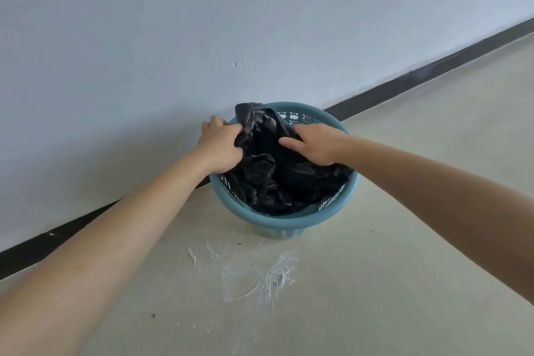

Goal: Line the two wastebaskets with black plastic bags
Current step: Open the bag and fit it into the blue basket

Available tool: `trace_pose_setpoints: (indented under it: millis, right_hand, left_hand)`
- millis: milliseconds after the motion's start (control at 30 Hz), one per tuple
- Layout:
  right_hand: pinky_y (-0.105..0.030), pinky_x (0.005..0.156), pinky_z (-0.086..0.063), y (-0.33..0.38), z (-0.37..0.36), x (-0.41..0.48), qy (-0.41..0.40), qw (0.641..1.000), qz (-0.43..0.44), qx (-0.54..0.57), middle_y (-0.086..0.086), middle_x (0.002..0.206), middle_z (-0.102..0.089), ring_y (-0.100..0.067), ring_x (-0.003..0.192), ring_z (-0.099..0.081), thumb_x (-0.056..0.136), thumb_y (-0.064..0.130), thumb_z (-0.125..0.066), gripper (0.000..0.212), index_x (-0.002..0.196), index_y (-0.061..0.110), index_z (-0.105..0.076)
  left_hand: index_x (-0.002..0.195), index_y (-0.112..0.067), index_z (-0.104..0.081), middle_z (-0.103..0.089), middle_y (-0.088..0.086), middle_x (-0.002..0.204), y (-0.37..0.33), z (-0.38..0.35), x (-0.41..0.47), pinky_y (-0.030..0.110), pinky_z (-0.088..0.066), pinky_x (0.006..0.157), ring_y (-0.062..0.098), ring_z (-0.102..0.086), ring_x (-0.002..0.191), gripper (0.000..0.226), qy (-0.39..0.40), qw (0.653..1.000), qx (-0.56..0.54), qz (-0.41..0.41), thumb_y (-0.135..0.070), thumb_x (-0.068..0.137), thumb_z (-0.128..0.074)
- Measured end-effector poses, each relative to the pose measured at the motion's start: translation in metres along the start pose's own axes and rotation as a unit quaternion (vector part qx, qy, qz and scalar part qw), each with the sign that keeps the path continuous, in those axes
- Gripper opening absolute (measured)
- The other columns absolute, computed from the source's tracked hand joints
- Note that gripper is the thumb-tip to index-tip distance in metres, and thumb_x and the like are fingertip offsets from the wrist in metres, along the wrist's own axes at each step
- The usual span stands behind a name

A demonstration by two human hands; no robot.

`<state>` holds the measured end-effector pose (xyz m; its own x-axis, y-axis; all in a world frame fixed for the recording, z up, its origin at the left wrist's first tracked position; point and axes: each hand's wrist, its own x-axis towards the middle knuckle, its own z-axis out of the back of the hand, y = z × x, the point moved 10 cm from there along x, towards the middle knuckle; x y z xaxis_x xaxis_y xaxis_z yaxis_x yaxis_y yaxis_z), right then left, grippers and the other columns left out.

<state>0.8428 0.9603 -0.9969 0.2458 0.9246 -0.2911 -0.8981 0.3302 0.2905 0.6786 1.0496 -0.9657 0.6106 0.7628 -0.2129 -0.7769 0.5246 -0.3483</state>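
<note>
Spreading bag (277, 179) in bin (284, 221): left hand (221, 144) clenched on bag edge, right hand (313, 143) pinching it w/ thumb; next, prob. fold mouth over rim.

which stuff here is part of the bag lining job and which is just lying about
Part of the job:
- blue wastebasket
- black bag, bunched inside it, not yet over the rim
- left hand, gripping the bag's edge
- right hand, on the bag

Just lying about:
- white smears on the floor
- dark specks on the floor

Only one wastebasket is in view.
</note>
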Motion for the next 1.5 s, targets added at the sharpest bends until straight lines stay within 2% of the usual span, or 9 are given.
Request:
trace_pose_setpoints:
  millis: [200, 433, 633, 767, 933, 1000, 1133, 1267, 1500]
  right_hand:
    - [-0.037, 0.061, -0.038, -0.053, 0.035, -0.03, -0.265, 0.959, -0.094, -0.021, -0.01, 0.096, -0.049, -0.031, 0.067, -0.048, 0.102, 0.025, -0.036, 0.023, 0.107, 0.011, -0.053]
    - [-0.039, 0.072, -0.039, -0.034, 0.041, -0.036, -0.287, 0.952, -0.056, -0.089, -0.015, 0.111, -0.054, -0.034, 0.099, -0.051, 0.088, 0.005, -0.04, 0.03, 0.114, 0.007, -0.055]
    - [-0.038, 0.061, -0.038, -0.045, 0.063, -0.048, -0.319, 0.945, -0.067, 0.009, -0.011, 0.09, -0.057, -0.034, 0.07, -0.051, 0.089, 0.008, -0.03, 0.024, 0.106, 0.012, -0.047]
    - [-0.039, 0.052, -0.046, -0.016, 0.061, -0.061, -0.345, 0.929, 0.056, -0.122, -0.008, 0.082, -0.054, -0.031, 0.053, -0.05, 0.09, 0.027, -0.039, 0.019, 0.101, 0.012, -0.042]
    - [-0.041, 0.071, -0.043, -0.052, 0.06, -0.052, -0.357, 0.93, -0.032, -0.085, -0.016, 0.103, -0.053, -0.036, 0.088, -0.052, 0.1, 0.035, -0.036, 0.033, 0.099, 0.007, -0.054]
    - [-0.038, 0.065, -0.038, -0.068, 0.057, -0.044, -0.336, 0.939, -0.078, 0.003, -0.013, 0.093, -0.056, -0.034, 0.077, -0.053, 0.1, 0.035, -0.03, 0.032, 0.094, 0.01, -0.05]
    - [-0.032, 0.047, -0.023, -0.064, 0.056, -0.046, -0.355, 0.928, -0.114, -0.005, -0.002, 0.058, -0.049, -0.02, 0.048, -0.042, 0.096, 0.035, -0.025, 0.033, 0.075, 0.015, -0.04]
    - [-0.034, 0.053, -0.028, -0.073, 0.068, -0.05, -0.371, 0.92, -0.127, -0.028, -0.001, 0.056, -0.046, -0.018, 0.049, -0.039, 0.092, 0.042, -0.027, 0.039, 0.068, 0.016, -0.041]
    - [-0.037, 0.066, -0.038, -0.07, 0.046, -0.033, -0.307, 0.946, -0.099, 0.022, -0.008, 0.092, -0.057, -0.029, 0.075, -0.049, 0.096, 0.022, -0.032, 0.024, 0.104, 0.012, -0.052]
  left_hand:
    - [0.116, -0.024, -0.062, -0.068, -0.003, 0.1, 0.025, -0.001, -0.022, 0.031, -0.053, 0.083, 0.02, -0.066, 0.095, 0.047, -0.01, 0.972, -0.228, -0.049, -0.003, 0.076, -0.074]
    - [0.084, -0.022, -0.074, -0.074, 0.0, 0.087, 0.052, 0.001, -0.021, 0.035, -0.053, 0.082, 0.02, -0.068, 0.083, 0.016, -0.109, 0.896, -0.429, 0.029, -0.017, 0.089, -0.06]
    - [0.077, -0.015, -0.069, -0.065, 0.007, 0.077, 0.068, -0.005, -0.019, 0.027, -0.05, 0.054, 0.022, -0.062, 0.065, 0.034, -0.099, 0.773, -0.606, 0.16, 0.003, 0.074, -0.041]
    - [0.086, -0.015, -0.052, -0.057, 0.002, 0.077, 0.073, 0.016, -0.02, 0.028, -0.044, 0.06, 0.016, -0.056, 0.067, 0.012, -0.219, 0.862, -0.444, 0.11, -0.024, 0.078, -0.051]
    - [0.113, -0.017, -0.059, -0.064, 0.0, 0.111, 0.05, 0.014, -0.007, 0.03, -0.043, 0.08, 0.02, -0.058, 0.103, 0.026, -0.194, 0.947, -0.253, 0.039, -0.022, 0.093, -0.042]
    - [0.113, -0.017, -0.063, -0.066, 0.0, 0.113, 0.041, 0.014, -0.006, 0.031, -0.042, 0.085, 0.022, -0.057, 0.104, 0.032, -0.181, 0.953, -0.241, 0.016, -0.015, 0.092, -0.04]
    - [0.061, -0.013, -0.042, -0.045, -0.001, 0.054, 0.025, 0.021, -0.015, 0.034, -0.032, 0.054, 0.022, -0.044, 0.058, 0.025, -0.211, 0.954, -0.215, -0.017, -0.025, 0.081, -0.034]
    - [0.083, -0.022, -0.05, -0.055, -0.008, 0.063, 0.022, 0.021, -0.018, 0.03, -0.034, 0.052, 0.013, -0.052, 0.059, 0.032, -0.225, 0.965, -0.137, -0.014, -0.052, 0.088, -0.044]
    - [0.089, -0.013, -0.055, -0.057, -0.001, 0.066, 0.019, 0.027, -0.021, 0.033, -0.034, 0.06, 0.026, -0.055, 0.067, 0.03, -0.269, 0.958, -0.097, -0.031, -0.039, 0.098, -0.045]
